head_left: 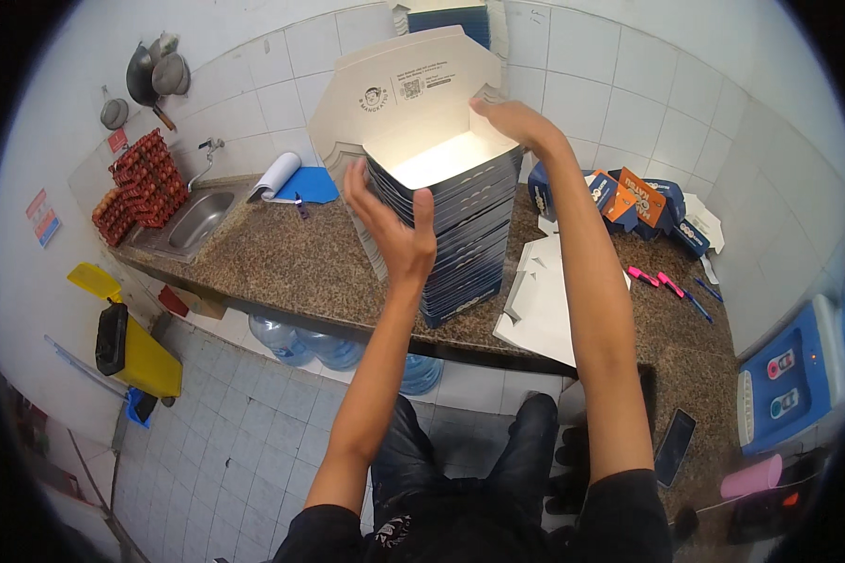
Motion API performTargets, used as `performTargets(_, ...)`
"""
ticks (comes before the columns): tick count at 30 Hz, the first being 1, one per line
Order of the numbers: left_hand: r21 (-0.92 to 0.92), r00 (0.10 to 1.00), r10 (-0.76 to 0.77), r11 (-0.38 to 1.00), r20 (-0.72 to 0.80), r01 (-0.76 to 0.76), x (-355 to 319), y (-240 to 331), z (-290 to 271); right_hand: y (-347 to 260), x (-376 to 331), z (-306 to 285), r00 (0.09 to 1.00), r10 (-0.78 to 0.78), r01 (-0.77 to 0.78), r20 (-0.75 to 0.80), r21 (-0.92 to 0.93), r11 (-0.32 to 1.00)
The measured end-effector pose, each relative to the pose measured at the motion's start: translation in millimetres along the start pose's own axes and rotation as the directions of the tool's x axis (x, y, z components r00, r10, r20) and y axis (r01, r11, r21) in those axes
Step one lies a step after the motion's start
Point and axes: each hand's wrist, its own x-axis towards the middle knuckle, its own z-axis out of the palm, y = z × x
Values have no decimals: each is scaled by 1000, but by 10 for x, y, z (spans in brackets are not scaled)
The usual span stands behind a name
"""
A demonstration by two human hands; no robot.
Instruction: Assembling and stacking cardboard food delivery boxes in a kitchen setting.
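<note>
A tall stack of boxes [469,244] is standing on the bench [282,239], showing dark blue sides and a white inside. At the stack's left, the left hand [394,233] is cupping it with a loose, spread grip. At its right, the right hand [519,122] is touching the top; I can't tell if that grip is pinching.

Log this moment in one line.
box stack: on counter; left hand: at stack's near-left corner; right hand: at top box's right edge; white cardboard: right of stack
</note>
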Motion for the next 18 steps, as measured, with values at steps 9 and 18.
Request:
performTargets(9, -29, 979, -193, 980, 72, 196, -75, -133, 28, -99, -117, -28, 981, 164, -174, 103, 89, 981)
performTargets(18, 84, 969, -235, 970, 73, 229, -496, -342, -23, 86, 50, -112, 985, 99, -96, 142, -25, 995)
